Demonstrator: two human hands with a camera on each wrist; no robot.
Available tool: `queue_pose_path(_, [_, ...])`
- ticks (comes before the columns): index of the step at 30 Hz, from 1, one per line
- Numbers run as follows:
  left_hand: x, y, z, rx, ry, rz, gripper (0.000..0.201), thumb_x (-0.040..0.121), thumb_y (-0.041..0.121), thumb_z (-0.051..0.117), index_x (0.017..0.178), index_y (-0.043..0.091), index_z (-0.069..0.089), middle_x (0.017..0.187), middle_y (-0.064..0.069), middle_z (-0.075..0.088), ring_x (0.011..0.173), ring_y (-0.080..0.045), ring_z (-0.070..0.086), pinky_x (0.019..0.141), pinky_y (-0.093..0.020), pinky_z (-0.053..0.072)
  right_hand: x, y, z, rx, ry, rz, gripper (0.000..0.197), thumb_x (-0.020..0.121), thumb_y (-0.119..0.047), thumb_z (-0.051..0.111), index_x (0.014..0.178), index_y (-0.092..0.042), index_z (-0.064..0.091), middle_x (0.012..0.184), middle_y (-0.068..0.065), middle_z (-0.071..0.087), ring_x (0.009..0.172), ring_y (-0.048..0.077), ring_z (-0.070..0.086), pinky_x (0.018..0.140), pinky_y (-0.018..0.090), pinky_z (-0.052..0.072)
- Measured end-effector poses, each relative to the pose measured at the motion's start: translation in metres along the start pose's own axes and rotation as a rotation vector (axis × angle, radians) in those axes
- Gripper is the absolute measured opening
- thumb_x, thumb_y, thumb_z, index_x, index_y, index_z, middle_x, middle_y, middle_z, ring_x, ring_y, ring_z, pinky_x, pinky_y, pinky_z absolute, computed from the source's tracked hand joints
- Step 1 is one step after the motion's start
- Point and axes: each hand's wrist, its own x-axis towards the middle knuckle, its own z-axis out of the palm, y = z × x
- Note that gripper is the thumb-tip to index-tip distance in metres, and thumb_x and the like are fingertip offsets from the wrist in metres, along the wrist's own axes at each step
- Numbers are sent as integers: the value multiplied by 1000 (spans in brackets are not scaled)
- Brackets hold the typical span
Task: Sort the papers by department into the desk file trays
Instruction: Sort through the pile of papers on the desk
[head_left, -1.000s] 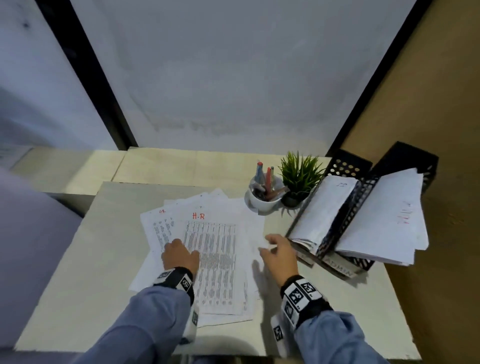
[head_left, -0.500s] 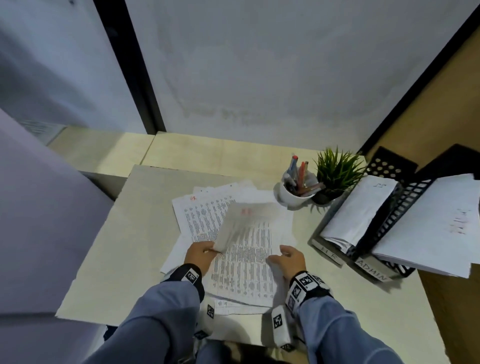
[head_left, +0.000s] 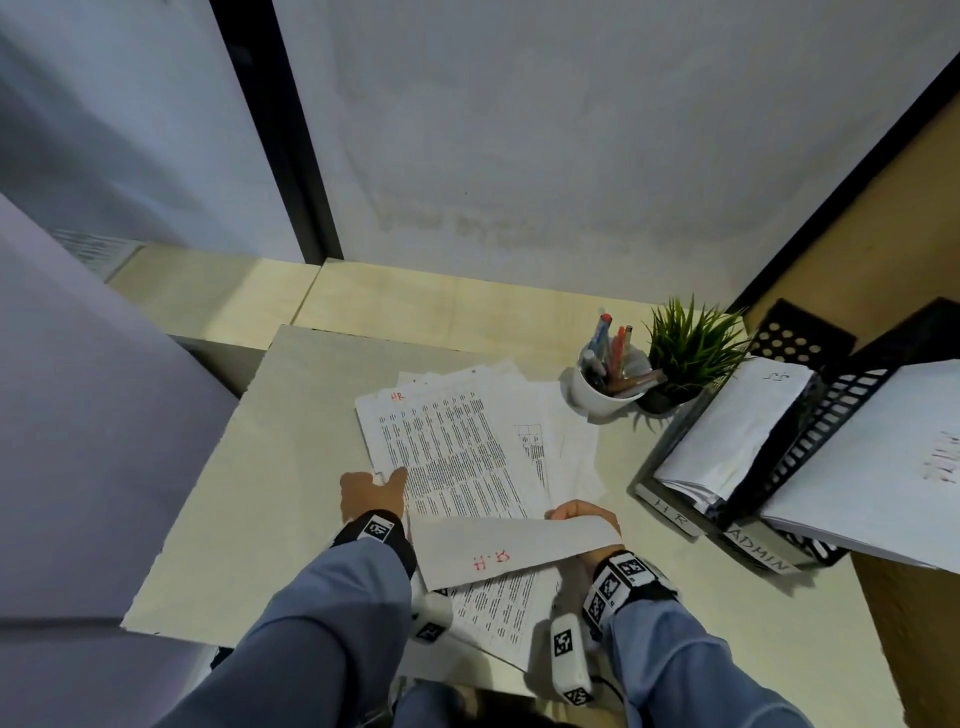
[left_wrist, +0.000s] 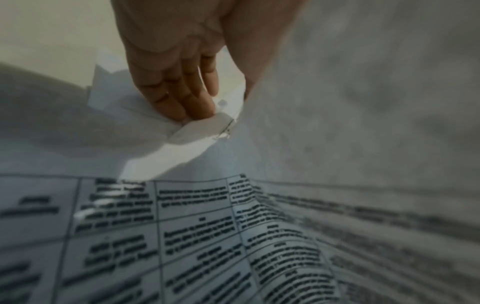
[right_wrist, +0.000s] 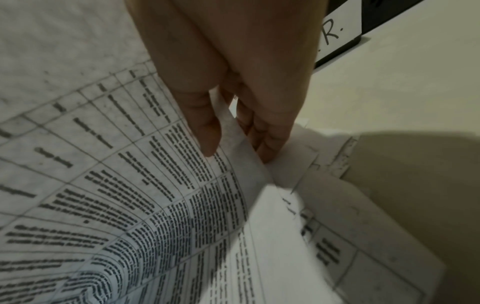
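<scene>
The fingers (right_wrist: 207, 131) of the right hand (head_left: 584, 514) pinch the edge of a printed sheet (head_left: 514, 551), thumb on one face and the other fingers behind it. This held sheet is folded back toward the person, its long axis running left to right across the near tabletop (head_left: 218, 519), and its blank reverse shows "H.R" in red, upside down to the viewer. The left hand (head_left: 371, 493) rests on the left edge of the paper pile (head_left: 457, 457), its fingers (left_wrist: 182, 96) curled around a lifted corner there. The pile lies in the middle of the tabletop, long axis pointing away from the person and tilted slightly left; its top page is a dense table with "HR" in red at the far left corner. To the right stand black file trays (head_left: 810, 436) holding papers, with front labels reading "H R" and "ADMIN". A white cup of pens (head_left: 605, 384) and a small green plant (head_left: 685, 348) sit just behind the pile.
</scene>
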Motion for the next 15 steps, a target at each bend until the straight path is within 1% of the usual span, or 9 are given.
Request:
queue_pose_path(2, [-2, 1, 0, 8, -24, 52, 42, 78, 28, 74, 108, 5, 54, 100, -12, 58, 95, -33, 58, 79, -33, 42, 3, 3, -2, -3, -4, -10, 32, 57, 9, 51, 38, -13, 64, 57, 13, 62, 70, 28, 54, 65, 28, 41])
queue_pose_path(4, [1, -1, 0, 76, -62, 175, 21, 78, 20, 73, 80, 11, 54, 78, -5, 55, 81, -29, 54, 74, -31, 41, 7, 5, -4, -28, -7, -19, 44, 65, 18, 50, 39, -14, 64, 53, 11, 62, 68, 28, 54, 64, 28, 41])
queue_pose_path(5, [2, -3, -1, 106, -86, 238, 27, 79, 17, 71, 67, 15, 46, 69, -2, 50, 76, -27, 50, 72, -30, 38, 7, 5, -4, -42, -12, -25, 48, 67, 22, 49, 38, -14, 64, 54, 11, 62, 66, 27, 55, 61, 26, 42])
queue_pose_path(6, [4, -5, -1, 132, -90, 304, 35, 80, 13, 68, 60, 18, 41, 65, -2, 46, 73, -26, 47, 70, -29, 36, 6, 3, -5, -47, -14, -33, 51, 69, 23, 48, 39, -14, 64, 53, 10, 62, 62, 25, 55, 58, 24, 44])
queue_pose_path(7, [5, -7, -3, 130, -92, 341, 36, 80, 9, 66, 57, 19, 41, 66, -2, 47, 71, -26, 46, 69, -27, 35, 4, 1, -5, -50, -16, -42, 51, 70, 24, 47, 39, -14, 64, 52, 10, 62, 57, 23, 55, 53, 22, 44])
queue_pose_path(9, [6, -11, -6, 49, -134, 354, 37, 77, -3, 61, 50, 22, 56, 70, 0, 56, 68, -24, 51, 67, -27, 40, 0, -5, -6, -26, -9, -44, 46, 71, 25, 47, 43, -9, 62, 48, 8, 59, 48, 21, 54, 44, 18, 44])
queue_pose_path(11, [9, -16, -9, 34, -215, 357, 49, 72, -15, 51, 48, 25, 66, 68, 0, 63, 63, -22, 53, 60, -26, 40, -1, -11, -7, -36, -14, -60, 42, 72, 24, 49, 46, -7, 63, 48, 7, 59, 48, 19, 54, 43, 17, 45])
queue_pose_path(13, [16, -21, -10, 74, -297, 362, 53, 69, -20, 46, 51, 24, 68, 70, -3, 68, 68, -28, 59, 60, -31, 46, -6, -19, -5, -26, -15, -86, 36, 70, 26, 49, 52, -2, 61, 51, 8, 59, 48, 16, 55, 42, 16, 46])
queue_pose_path(15, [13, -18, -10, 81, -381, 369, 52, 68, -23, 46, 51, 21, 68, 73, -4, 70, 78, -33, 64, 67, -41, 54, -13, -28, -2, -27, -19, -125, 36, 70, 29, 45, 58, -2, 59, 51, 8, 58, 47, 11, 54, 42, 12, 44])
